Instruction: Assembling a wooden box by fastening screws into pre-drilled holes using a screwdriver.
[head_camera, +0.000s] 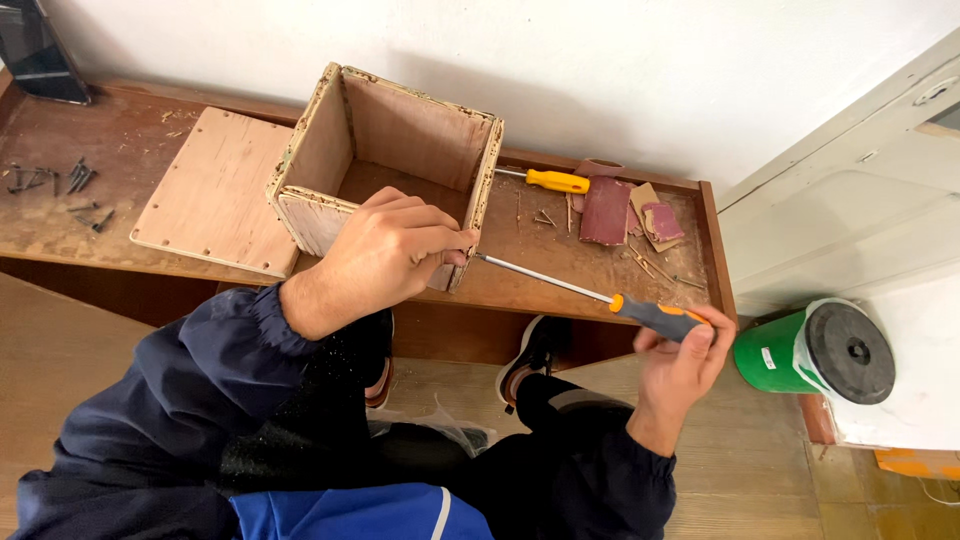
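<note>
On worn bench (560, 262), box (385, 165), screwdriver (600, 296).

We see a plain white wall (600, 60) behind a long, worn brown wooden bench (90, 220), a pale wood plank floor (750, 470), and a white panelled door (850, 190) at right.
</note>
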